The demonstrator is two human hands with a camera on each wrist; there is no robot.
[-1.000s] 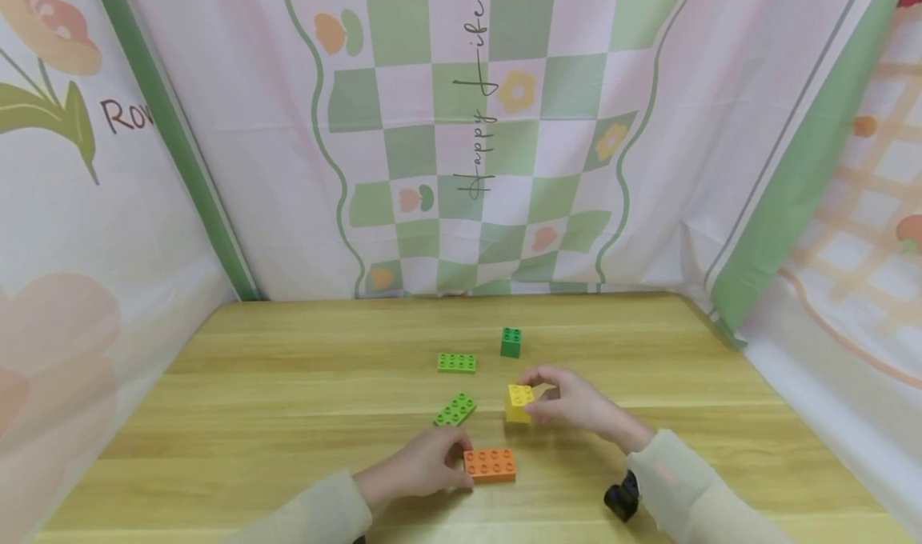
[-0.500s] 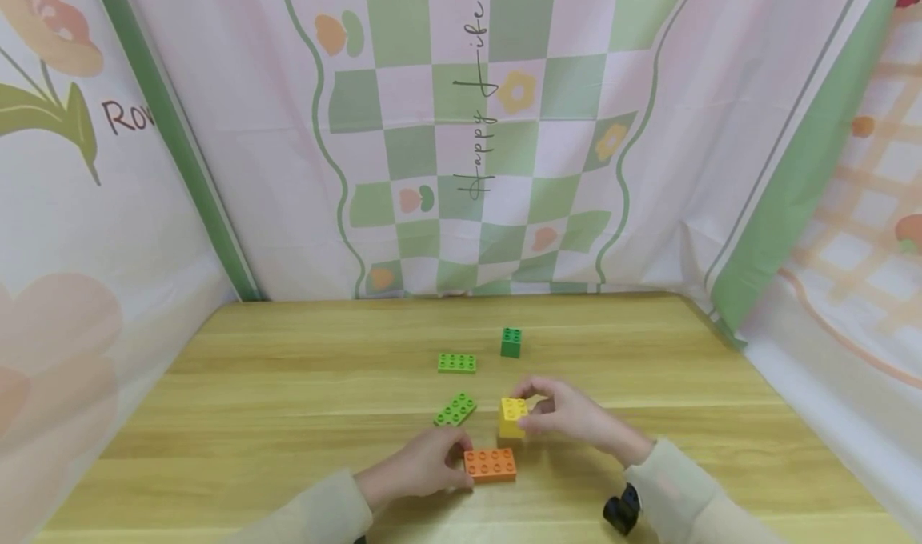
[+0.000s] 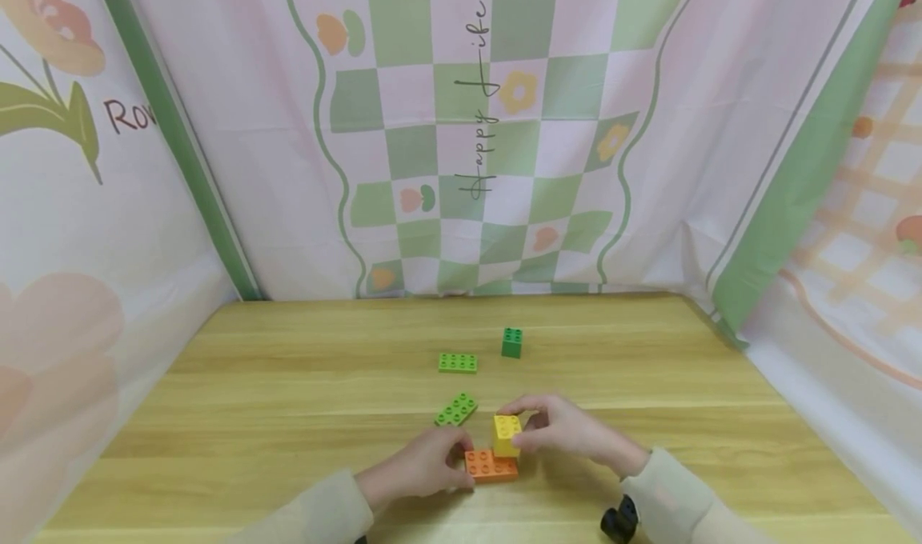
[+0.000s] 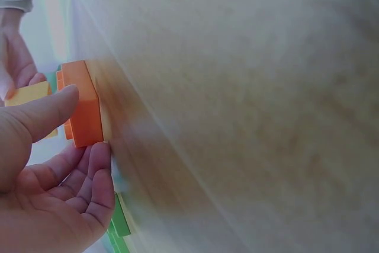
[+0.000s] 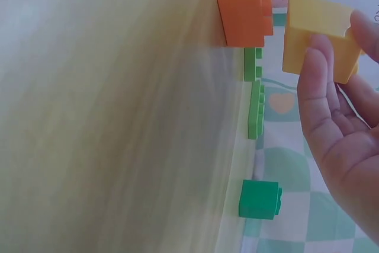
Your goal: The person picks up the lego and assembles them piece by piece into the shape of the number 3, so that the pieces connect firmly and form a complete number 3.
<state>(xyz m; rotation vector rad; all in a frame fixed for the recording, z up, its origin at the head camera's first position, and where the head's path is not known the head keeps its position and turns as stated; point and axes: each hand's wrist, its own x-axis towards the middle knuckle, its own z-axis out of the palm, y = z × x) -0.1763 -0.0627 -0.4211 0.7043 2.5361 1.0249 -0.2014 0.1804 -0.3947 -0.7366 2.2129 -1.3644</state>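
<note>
On the table, an orange building brick point(image 3: 479, 470) lies flat, studs up. My left hand point(image 3: 425, 466) grips its left end between thumb and fingers; the left wrist view shows the thumb on one side of the orange brick point(image 4: 87, 111) and fingertips on another. A square yellow brick point(image 3: 507, 435) is pinched in my right hand point(image 3: 572, 434), over the orange brick's right half. In the right wrist view a gap separates the yellow brick point(image 5: 314, 34) from the orange brick point(image 5: 240, 10). The yellow brick covers some of the orange brick's rear right studs in the head view.
Just beyond my left hand lies a light green brick point(image 3: 457, 410), set at a slant. Farther back sit another light green brick point(image 3: 458, 363) and a dark green square brick point(image 3: 511, 343). A patterned curtain point(image 3: 468, 232) hangs along the table's back edge.
The yellow brick, held in my right hand, has come nearer to me and slightly left, from beyond the orange brick to over its right half. My left hand and the orange brick stay put.
</note>
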